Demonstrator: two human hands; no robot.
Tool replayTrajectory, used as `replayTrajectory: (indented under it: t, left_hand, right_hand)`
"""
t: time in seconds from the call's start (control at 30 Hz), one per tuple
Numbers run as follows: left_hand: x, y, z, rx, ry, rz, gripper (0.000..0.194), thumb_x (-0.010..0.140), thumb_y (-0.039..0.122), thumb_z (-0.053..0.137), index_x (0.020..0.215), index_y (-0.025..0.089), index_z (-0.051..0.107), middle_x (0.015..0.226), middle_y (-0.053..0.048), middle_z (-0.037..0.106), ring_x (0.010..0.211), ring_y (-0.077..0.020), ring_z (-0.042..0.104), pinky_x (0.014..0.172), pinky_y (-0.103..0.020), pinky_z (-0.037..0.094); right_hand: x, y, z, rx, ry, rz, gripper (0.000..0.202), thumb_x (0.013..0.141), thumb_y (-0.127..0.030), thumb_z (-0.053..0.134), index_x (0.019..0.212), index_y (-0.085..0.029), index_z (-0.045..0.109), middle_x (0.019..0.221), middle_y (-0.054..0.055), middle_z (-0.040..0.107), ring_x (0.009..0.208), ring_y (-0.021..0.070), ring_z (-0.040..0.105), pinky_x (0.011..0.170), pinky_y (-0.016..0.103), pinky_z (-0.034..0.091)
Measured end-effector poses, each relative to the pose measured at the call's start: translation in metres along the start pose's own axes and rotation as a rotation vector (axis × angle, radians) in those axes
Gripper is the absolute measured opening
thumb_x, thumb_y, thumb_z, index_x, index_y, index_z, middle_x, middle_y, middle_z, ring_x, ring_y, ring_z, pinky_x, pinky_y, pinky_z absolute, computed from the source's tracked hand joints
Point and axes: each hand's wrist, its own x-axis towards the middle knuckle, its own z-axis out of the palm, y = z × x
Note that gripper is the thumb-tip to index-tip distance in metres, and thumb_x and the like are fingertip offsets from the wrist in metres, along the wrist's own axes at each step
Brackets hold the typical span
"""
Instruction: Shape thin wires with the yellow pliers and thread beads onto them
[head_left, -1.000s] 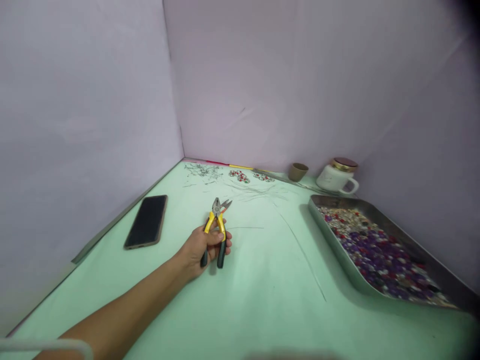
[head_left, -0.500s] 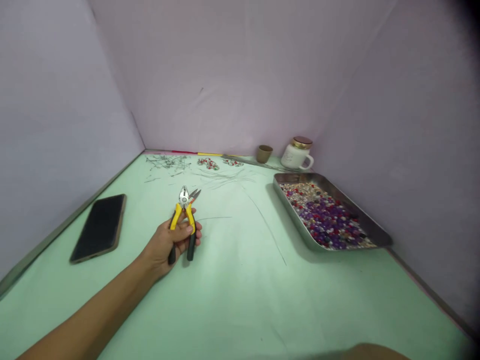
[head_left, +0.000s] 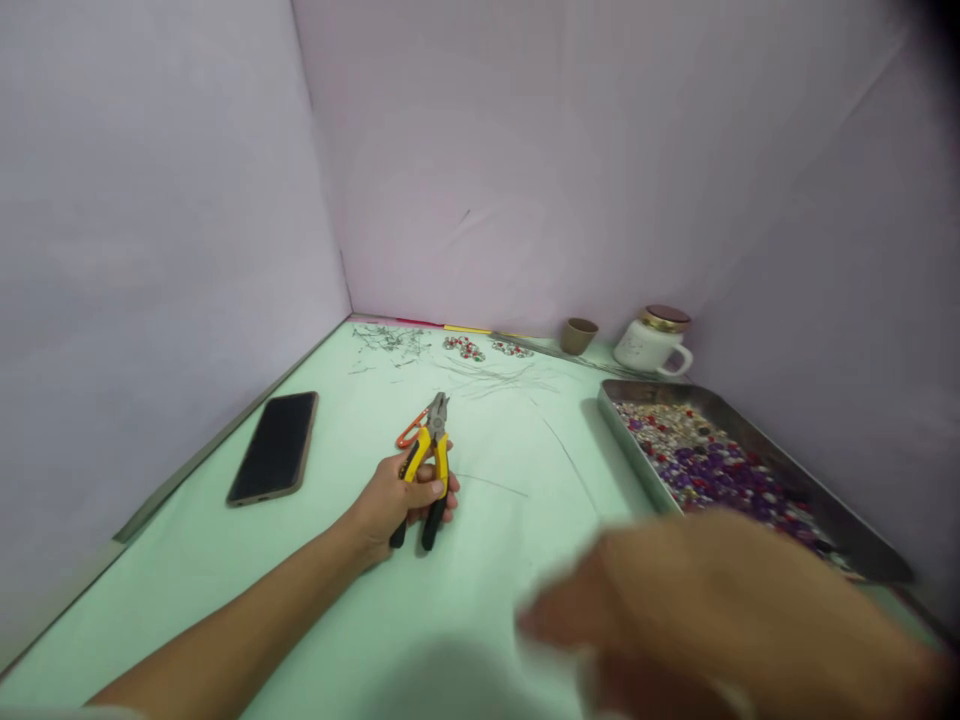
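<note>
My left hand [head_left: 405,500] is closed around pliers [head_left: 425,455] with yellow and black handles, jaws pointing away from me. Just behind them shows an orange-handled cutting tool [head_left: 409,430], partly hidden by the pliers. A thin wire [head_left: 495,485] runs out to the right from beside my left fingers. In the right foreground, close to the camera, is my right hand [head_left: 697,610]. Motion smears its fingers, so their grip cannot be made out. It covers the near part of a metal tray [head_left: 634,455] of purple, red and pale beads [head_left: 720,470].
A phone [head_left: 274,448] lies at the left. Toward the back are loose wire pieces [head_left: 394,342], beaded pieces [head_left: 463,348], long wires [head_left: 499,378], a small brown cup [head_left: 579,337] and a lidded white mug [head_left: 649,345]. Walls [head_left: 480,170] enclose the table.
My right hand has come up from the bottom edge into the right foreground. The view has shifted, so the table's things appear farther right. My left hand still holds the pliers.
</note>
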Motion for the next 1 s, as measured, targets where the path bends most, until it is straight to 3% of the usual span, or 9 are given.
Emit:
replayTrajectory:
  t: [0.07, 0.13, 0.23, 0.43, 0.63, 0.77, 0.87, 1.0]
  left_hand:
    - [0.000, 0.000, -0.001, 0.001, 0.002, -0.010, 0.045, 0.064, 0.012, 0.063, 0.106, 0.015, 0.047, 0.075, -0.004, 0.059, 0.063, -0.0142, 0.056, 0.059, -0.030, 0.047]
    - [0.000, 0.000, -0.001, 0.000, 0.005, -0.016, 0.045, 0.065, 0.012, 0.062, 0.106, 0.015, 0.047, 0.075, -0.004, 0.058, 0.063, -0.0140, 0.056, 0.060, -0.031, 0.047]
    - [0.001, 0.000, -0.002, -0.004, -0.007, -0.011, 0.042, 0.066, 0.012, 0.061, 0.106, 0.015, 0.046, 0.076, -0.004, 0.058, 0.063, -0.0140, 0.056, 0.060, -0.031, 0.047]
    - [0.002, -0.002, -0.003, -0.018, -0.002, -0.027, 0.037, 0.065, 0.014, 0.061, 0.099, 0.015, 0.048, 0.073, -0.004, 0.058, 0.062, -0.0146, 0.056, 0.058, -0.031, 0.047]
    - [0.003, -0.003, -0.005, -0.030, -0.007, -0.031, 0.032, 0.065, 0.012, 0.059, 0.096, 0.015, 0.048, 0.074, -0.004, 0.058, 0.062, -0.0149, 0.056, 0.058, -0.031, 0.047]
    - [0.003, -0.003, -0.005, -0.032, 0.001, -0.037, 0.030, 0.065, 0.012, 0.057, 0.093, 0.015, 0.049, 0.073, -0.005, 0.059, 0.061, -0.0152, 0.056, 0.058, -0.032, 0.047]
    - [0.002, -0.002, -0.004, -0.035, 0.009, -0.037, 0.031, 0.064, 0.013, 0.058, 0.093, 0.015, 0.050, 0.072, -0.004, 0.059, 0.061, -0.0151, 0.057, 0.059, -0.032, 0.047]
    - [0.002, -0.002, -0.005, -0.033, -0.006, -0.026, 0.029, 0.063, 0.013, 0.060, 0.090, 0.015, 0.050, 0.073, -0.004, 0.059, 0.061, -0.0147, 0.056, 0.059, -0.032, 0.048]
  right_hand:
    - [0.076, -0.018, -0.012, -0.178, 0.013, -0.004, 0.025, 0.074, -0.036, 0.051, 0.093, -0.029, 0.065, 0.091, 0.002, 0.067, 0.087, 0.0189, 0.058, 0.074, 0.032, 0.041]
    - [0.135, -0.027, -0.019, -0.423, 0.054, 0.029, 0.024, 0.077, -0.030, 0.047, 0.091, -0.024, 0.066, 0.092, 0.004, 0.067, 0.084, 0.0201, 0.059, 0.074, 0.032, 0.041]
    - [0.178, -0.015, -0.014, -0.679, 0.022, 0.146, 0.026, 0.077, -0.018, 0.043, 0.089, -0.017, 0.067, 0.091, 0.007, 0.067, 0.088, 0.0203, 0.058, 0.078, 0.029, 0.039]
    - [0.203, 0.026, 0.012, -0.849, -0.179, 0.133, 0.033, 0.076, -0.008, 0.039, 0.099, -0.016, 0.062, 0.102, 0.009, 0.058, 0.096, 0.0180, 0.050, 0.081, 0.025, 0.034]
    - [0.242, 0.038, 0.027, -0.868, -0.217, 0.033, 0.042, 0.073, -0.004, 0.040, 0.109, -0.018, 0.055, 0.109, 0.008, 0.053, 0.099, 0.0181, 0.045, 0.082, 0.026, 0.032]
    - [0.247, 0.038, 0.027, -0.820, -0.221, 0.044, 0.036, 0.075, -0.008, 0.042, 0.106, -0.017, 0.057, 0.110, 0.007, 0.053, 0.101, 0.0169, 0.046, 0.083, 0.025, 0.032]
    - [0.234, 0.028, 0.014, -0.859, -0.157, 0.101, 0.031, 0.075, -0.012, 0.042, 0.101, -0.020, 0.059, 0.107, 0.005, 0.055, 0.096, 0.0163, 0.050, 0.079, 0.025, 0.034]
    - [0.201, 0.009, -0.009, -1.039, 0.059, 0.352, 0.022, 0.076, -0.028, 0.045, 0.087, -0.021, 0.062, 0.093, 0.006, 0.062, 0.085, 0.0218, 0.056, 0.067, 0.029, 0.037]
